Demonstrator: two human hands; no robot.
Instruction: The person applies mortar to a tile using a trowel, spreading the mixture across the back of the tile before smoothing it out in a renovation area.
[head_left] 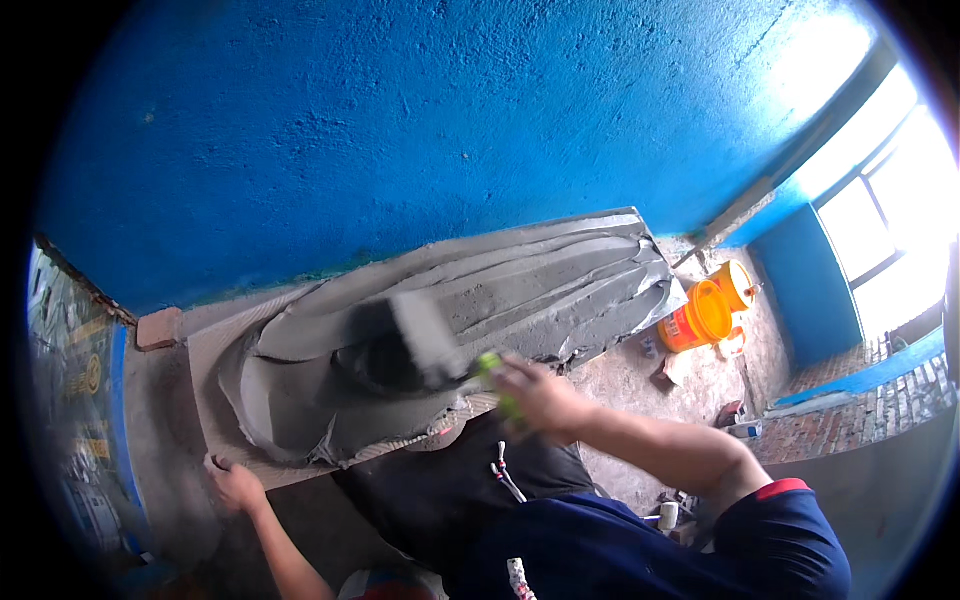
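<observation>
A large tile (207, 385) lies ribbed side up in front of me, mostly covered with thick grey mortar (520, 285) in long ridges and swirls. At its near left corner, my left hand (238, 486) grips the edge, fingers at the rim. My right hand (540, 400) is closed round the bright green handle of a trowel (425, 335). The wide grey trowel blade, smeared by motion, is tilted over the mortar left of the tile's middle. Whether the whole blade edge touches the mortar I cannot tell.
A rough blue wall (400, 130) runs behind the tile. Orange buckets (697, 318) stand on the floor at the right, near a window (885, 200). A brick (159, 328) sits past the left end. Wrapped packages (85, 400) stand at far left.
</observation>
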